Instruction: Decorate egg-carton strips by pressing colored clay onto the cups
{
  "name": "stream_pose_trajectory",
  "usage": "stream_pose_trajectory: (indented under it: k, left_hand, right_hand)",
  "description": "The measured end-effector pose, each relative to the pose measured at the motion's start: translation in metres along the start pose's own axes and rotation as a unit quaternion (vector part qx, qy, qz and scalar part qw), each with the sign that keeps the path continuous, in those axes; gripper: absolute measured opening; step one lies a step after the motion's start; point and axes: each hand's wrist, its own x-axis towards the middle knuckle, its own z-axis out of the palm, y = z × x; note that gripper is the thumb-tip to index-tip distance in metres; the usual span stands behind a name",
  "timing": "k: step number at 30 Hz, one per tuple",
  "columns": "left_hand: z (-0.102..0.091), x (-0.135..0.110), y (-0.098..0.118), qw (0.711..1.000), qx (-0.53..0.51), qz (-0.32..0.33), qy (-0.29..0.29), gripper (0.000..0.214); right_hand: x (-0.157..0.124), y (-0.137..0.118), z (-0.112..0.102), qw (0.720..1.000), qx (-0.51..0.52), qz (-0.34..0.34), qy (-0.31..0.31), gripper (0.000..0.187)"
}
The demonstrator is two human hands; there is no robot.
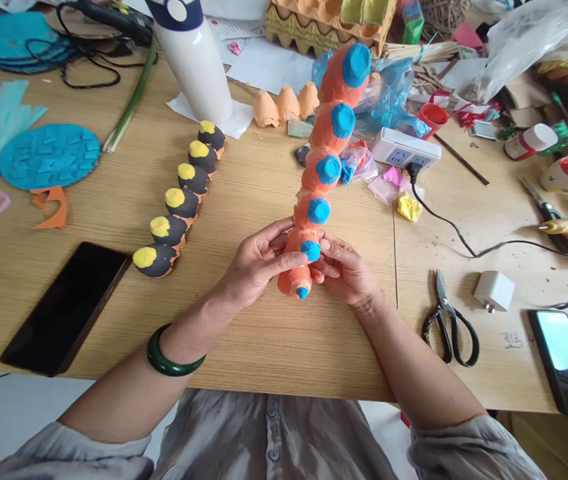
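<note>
Orange and capped in blue, the bumpy strip (317,190) is held above the middle of the table (289,353) in the head view. Left hand (254,261) and right hand (351,268) have fingers closed lightly around its near end from opposite sides, probably to steady its length; the black-and-yellow strip (183,204) lies to the left, perhaps leaving them room.

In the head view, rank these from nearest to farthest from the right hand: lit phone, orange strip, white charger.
1. Orange strip: in both hands, touching the right hand.
2. White charger: on the table, to the right.
3. Lit phone: farther right, by the table's near edge.
</note>
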Motion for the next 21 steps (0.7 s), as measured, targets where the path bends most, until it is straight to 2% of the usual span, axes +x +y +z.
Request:
stream_pose_trajectory:
  k: [6, 12, 21]
  left_hand:
    - [0.0021, -0.0010, 0.0025, 0.999, -0.023, -0.008, -0.047, 0.048]
    - [0.0025, -0.0007, 0.0030, 1.000, -0.007, -0.012, -0.007, 0.046]
    - [0.0022, -0.0010, 0.0036, 1.000, -0.006, -0.019, -0.019, 0.042]
  right_hand:
    - [-0.0012, 0.0007, 0.0015, 1.000, -0.017, 0.009, 0.003, 0.032]
    - [-0.0008, 0.0002, 0.0020, 1.000, -0.014, 0.009, 0.006, 0.033]
    - [-0.0008, 0.0004, 0.0007, 1.000, -0.023, 0.009, 0.007, 0.032]
